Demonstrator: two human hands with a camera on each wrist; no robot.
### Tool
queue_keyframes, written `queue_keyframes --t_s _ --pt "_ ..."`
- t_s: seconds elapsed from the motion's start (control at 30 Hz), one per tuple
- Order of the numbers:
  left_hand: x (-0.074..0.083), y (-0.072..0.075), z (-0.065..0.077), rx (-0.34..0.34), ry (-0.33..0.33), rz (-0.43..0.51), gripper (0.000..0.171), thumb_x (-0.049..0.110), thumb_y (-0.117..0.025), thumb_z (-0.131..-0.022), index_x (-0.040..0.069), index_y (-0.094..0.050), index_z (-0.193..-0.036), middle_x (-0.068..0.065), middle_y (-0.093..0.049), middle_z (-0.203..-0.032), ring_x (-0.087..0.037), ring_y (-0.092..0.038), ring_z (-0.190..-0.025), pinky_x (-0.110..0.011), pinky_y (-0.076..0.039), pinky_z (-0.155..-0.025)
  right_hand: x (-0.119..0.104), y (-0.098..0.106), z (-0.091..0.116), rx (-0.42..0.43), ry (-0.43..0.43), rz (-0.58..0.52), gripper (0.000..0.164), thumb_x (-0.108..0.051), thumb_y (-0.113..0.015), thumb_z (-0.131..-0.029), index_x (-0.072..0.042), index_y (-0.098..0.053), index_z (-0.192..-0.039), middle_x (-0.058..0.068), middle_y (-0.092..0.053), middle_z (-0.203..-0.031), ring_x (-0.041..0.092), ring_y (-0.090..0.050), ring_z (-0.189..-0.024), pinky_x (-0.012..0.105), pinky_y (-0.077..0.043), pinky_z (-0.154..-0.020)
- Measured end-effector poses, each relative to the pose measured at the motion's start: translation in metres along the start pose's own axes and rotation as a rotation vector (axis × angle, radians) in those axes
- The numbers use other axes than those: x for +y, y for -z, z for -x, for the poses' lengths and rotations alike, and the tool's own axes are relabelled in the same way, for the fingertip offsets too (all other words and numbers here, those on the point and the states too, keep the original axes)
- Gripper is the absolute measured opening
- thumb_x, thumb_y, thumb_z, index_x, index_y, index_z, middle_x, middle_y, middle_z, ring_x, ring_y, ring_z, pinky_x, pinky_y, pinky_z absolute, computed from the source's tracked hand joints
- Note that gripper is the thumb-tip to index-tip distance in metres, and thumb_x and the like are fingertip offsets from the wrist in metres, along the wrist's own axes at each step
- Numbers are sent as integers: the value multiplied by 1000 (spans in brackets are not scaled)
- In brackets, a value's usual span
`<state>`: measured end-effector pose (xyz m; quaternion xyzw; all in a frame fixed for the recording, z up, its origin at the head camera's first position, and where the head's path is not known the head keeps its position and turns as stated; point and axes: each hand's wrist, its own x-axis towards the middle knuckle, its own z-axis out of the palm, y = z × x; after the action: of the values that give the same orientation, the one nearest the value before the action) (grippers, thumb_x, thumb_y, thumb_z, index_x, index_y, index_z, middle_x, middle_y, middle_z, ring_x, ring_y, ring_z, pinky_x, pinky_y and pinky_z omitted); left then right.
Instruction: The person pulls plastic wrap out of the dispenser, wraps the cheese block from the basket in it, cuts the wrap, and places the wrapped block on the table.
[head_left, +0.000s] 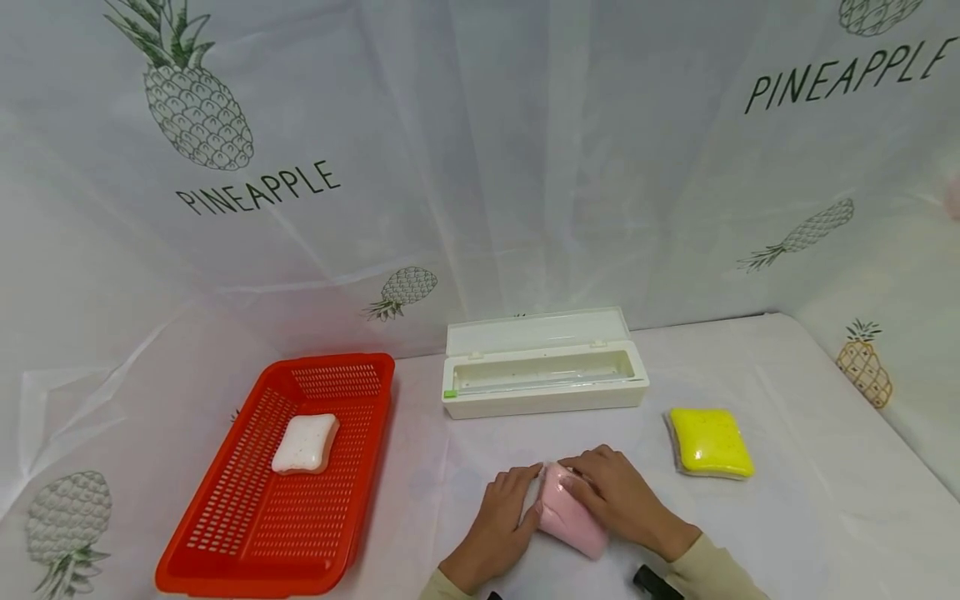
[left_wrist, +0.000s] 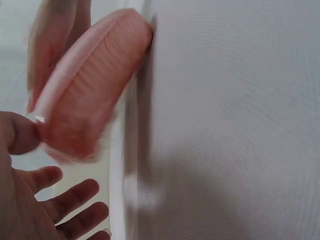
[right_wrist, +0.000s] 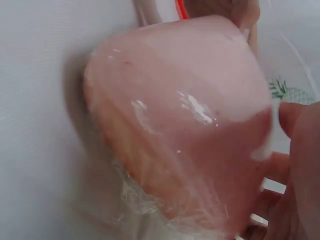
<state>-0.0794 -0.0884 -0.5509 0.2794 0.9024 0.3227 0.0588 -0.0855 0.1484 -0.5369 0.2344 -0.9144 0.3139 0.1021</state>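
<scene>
A pink, pillow-shaped block (head_left: 564, 518) wrapped in clear film is between both hands, over the white-covered table. Its far end is raised and its near end is low by the cloth. The right hand (head_left: 626, 500) grips its far right edge, thumb on the upper face. At the left corner is the left hand (head_left: 497, 521), its thumb touching the block and its other fingers spread, as the left wrist view shows. Loose, crinkled film (right_wrist: 140, 197) gathers along one lower edge in the right wrist view. Behind the hands stands an open white cling film dispenser (head_left: 543, 402), its lid tipped back.
A red plastic basket (head_left: 367, 467) on the left holds a white wrapped block (head_left: 306, 443). On the right lies a yellow wrapped block (head_left: 712, 442). A pineapple-print curtain (head_left: 495, 167) rises behind the table's back edge. A black strap end (head_left: 656, 582) shows near the right sleeve.
</scene>
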Motion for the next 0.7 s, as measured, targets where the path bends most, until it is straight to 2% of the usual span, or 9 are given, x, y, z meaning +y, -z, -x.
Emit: queue_keyframes --t_s 0.1,0.2,0.33,0.5,0.6,0.7 --pt "0 -2 2 -3 -1 -6 55 19 -49 -107 12 -39 -161 -5 -49 -156 -22 -45 -139 -47 -39 -110 2 0 3 -9 13 26 25 -27 -69 -103 -12 -76 -122 -8 -73 -110 13 -61 -102 43 -52 -89" --pt "-1 -3 2 -26 18 -18 55 17 -51 -106 12 -41 -161 -5 -47 -159 -24 -43 -142 -49 -37 -113 3 2 8 -28 -6 59 30 -31 -70 -102 -11 -75 -124 -5 -72 -116 17 -63 -107 47 -54 -93" --pt "-3 -5 1 -60 69 -28 57 25 -55 -107 16 -41 -162 -2 -47 -161 -23 -41 -144 -50 -36 -115 3 7 19 -40 -54 96 41 -40 -72 -100 -11 -72 -129 -2 -68 -123 20 -63 -110 48 -54 -95" --pt "-7 -5 2 -78 43 -90 73 42 -67 -100 16 -40 -162 1 -51 -157 -19 -44 -138 -44 -39 -111 5 12 36 -79 -96 128 70 -59 -76 -92 -9 -64 -139 1 -65 -129 23 -62 -112 49 -54 -96" --pt "-8 -4 1 -91 29 -106 82 44 -75 -94 14 -39 -162 1 -52 -156 -18 -45 -136 -42 -40 -110 8 13 43 -134 -105 128 91 -70 -78 -83 -7 -58 -145 4 -64 -133 26 -61 -116 53 -54 -97" --pt "-8 -3 0 -105 38 -103 85 41 -80 -92 14 -40 -162 2 -54 -154 -18 -45 -136 -42 -40 -110 11 12 48 -147 -85 129 101 -70 -84 -77 -5 -54 -149 6 -63 -136 28 -61 -118 55 -53 -97"
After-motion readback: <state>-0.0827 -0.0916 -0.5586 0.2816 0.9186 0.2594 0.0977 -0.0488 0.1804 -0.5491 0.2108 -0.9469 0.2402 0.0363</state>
